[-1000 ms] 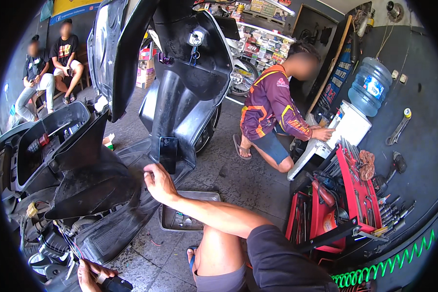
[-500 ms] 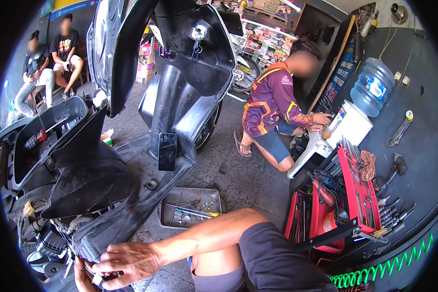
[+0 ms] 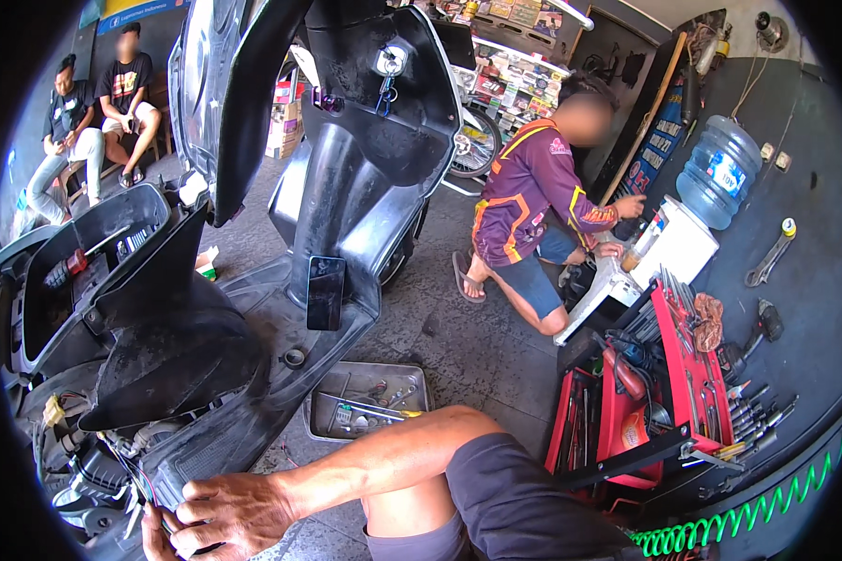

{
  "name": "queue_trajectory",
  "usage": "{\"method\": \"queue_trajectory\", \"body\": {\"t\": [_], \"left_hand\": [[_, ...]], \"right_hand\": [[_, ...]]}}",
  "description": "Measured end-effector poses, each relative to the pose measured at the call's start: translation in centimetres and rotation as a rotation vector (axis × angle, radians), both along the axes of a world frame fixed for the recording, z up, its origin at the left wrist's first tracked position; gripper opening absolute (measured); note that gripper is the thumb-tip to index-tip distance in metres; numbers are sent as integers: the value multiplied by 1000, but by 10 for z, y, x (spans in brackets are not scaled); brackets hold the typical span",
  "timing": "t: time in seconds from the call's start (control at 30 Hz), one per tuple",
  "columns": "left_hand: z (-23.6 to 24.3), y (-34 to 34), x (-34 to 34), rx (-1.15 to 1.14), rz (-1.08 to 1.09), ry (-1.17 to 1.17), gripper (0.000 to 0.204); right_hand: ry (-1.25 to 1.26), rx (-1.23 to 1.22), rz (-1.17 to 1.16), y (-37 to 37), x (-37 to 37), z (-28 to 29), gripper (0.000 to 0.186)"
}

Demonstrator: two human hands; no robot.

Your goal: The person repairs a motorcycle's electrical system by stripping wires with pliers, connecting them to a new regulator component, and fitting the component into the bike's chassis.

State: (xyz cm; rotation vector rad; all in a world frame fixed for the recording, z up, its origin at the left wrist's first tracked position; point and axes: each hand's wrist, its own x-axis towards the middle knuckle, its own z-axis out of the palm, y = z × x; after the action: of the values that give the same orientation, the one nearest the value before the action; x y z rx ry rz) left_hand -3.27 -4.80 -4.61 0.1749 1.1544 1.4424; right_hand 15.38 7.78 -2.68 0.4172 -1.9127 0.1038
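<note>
Lower left of head view: thin wires [image 3: 140,479] slant from dark scooter [image 3: 178,360] down and rightward, long axis running toward hands. Left hand [image 3: 155,536] nearer, fingers just beside wires' lower end, partly covered by right hand [image 3: 237,512]. Right hand just to right, back of hand up, fingers bent inward. Cannot tell what either grasps; fingertips overlap, contact hidden. Around: phone [image 3: 325,294] on scooter, left of frame centre; shallow tray [image 3: 384,367] below it, on floor [image 3: 477,360].

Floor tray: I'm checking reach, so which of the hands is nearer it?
Right: the right hand is lower-left of the tray in view; the left hand, partly hidden, is farther left.
</note>
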Motion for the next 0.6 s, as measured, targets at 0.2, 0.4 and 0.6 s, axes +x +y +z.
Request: {"method": "queue_trajectory", "body": {"t": [0.2, 0.4, 0.6], "left_hand": [[-56, 6, -42, 506, -280, -953, 40], [-45, 15, -24, 395, -13, -501, 39], [-35, 20, -5, 307, 137, -95, 38]], "right_hand": [[72, -44, 64, -6, -14, 10, 13], [-26, -204, 354, -3, -18, 27, 15], [-230, -410, 351, 1, -27, 15, 49]]}}
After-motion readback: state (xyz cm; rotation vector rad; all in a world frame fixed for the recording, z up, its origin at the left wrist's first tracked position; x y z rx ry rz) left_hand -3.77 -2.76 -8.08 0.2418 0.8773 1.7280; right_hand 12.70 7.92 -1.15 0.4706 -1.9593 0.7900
